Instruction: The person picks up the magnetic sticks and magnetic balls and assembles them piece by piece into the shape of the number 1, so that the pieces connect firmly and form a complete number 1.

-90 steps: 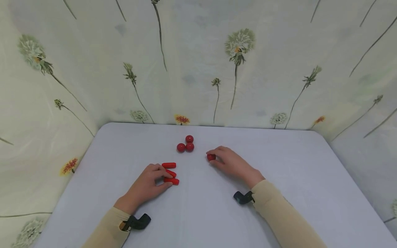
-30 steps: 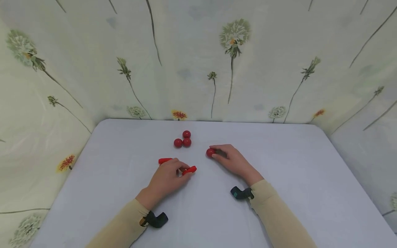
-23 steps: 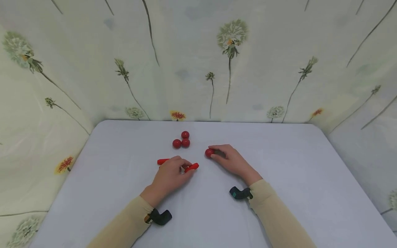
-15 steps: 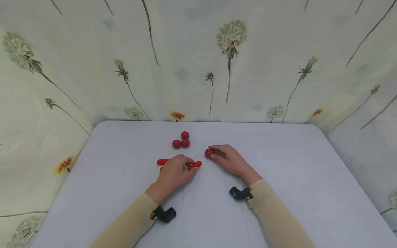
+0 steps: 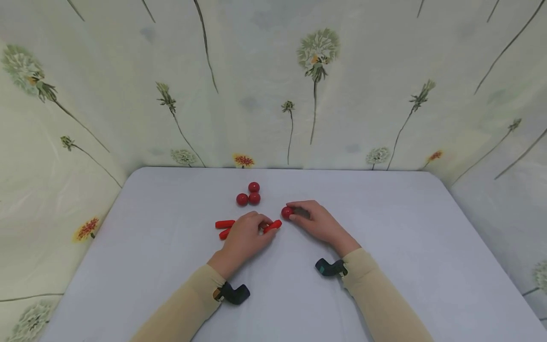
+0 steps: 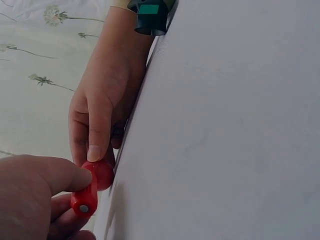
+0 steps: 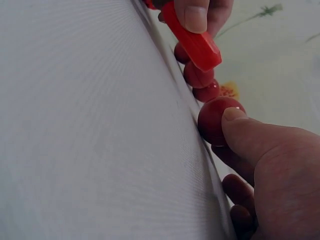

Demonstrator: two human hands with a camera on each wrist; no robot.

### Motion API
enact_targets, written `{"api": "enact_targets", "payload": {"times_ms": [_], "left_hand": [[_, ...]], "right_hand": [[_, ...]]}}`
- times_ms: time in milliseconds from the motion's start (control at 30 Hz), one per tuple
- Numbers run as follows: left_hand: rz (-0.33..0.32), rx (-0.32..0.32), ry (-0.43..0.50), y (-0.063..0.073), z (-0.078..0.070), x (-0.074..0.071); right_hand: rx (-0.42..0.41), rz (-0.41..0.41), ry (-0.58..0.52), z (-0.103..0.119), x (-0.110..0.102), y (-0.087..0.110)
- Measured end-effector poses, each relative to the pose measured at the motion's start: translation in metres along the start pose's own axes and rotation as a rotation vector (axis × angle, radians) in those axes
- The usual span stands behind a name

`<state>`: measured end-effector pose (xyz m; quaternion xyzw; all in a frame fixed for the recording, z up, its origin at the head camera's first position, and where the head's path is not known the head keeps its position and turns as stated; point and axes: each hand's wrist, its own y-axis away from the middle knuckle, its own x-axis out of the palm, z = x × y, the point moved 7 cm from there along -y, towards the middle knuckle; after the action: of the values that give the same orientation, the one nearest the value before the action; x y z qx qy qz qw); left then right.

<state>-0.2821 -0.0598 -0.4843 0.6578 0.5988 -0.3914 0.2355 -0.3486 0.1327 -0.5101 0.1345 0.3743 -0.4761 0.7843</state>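
Note:
My left hand pinches a short red faceted stick between thumb and fingers, held at a slant. A small grey disc marks its near end in the left wrist view. Close to the stick's far end, my right hand holds a small shiny red ball with thumb and fingertips, low at the white tabletop. In the left wrist view the stick overlaps the ball. Two more red sticks lie left of the left hand, one partly hidden behind it.
Three more red balls sit in a tight cluster behind the left hand. White cloth covers the table, whose back edge meets a flower-printed curtain. Each wrist carries a dark camera mount.
My left hand has picked up one red stick and carried it rightward, up to the ball in the right hand. The right hand has stayed nearly in place, more of its ball now showing.

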Motion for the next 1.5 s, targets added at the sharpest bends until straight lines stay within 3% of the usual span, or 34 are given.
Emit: {"api": "enact_targets", "payload": {"times_ms": [467,1067,1500], "left_hand": [[0.000,-0.002,-0.023,-0.008,-0.003,0.008],[0.003,-0.078,0.022,-0.014,-0.002,0.019],[0.002,-0.028,0.032,-0.003,-0.002,0.019]], "right_hand": [[-0.016,-0.001,-0.016,0.000,-0.001,0.000],[-0.010,0.006,-0.025,0.001,-0.002,0.000],[-0.002,0.007,-0.035,0.003,-0.002,0.000]]}}
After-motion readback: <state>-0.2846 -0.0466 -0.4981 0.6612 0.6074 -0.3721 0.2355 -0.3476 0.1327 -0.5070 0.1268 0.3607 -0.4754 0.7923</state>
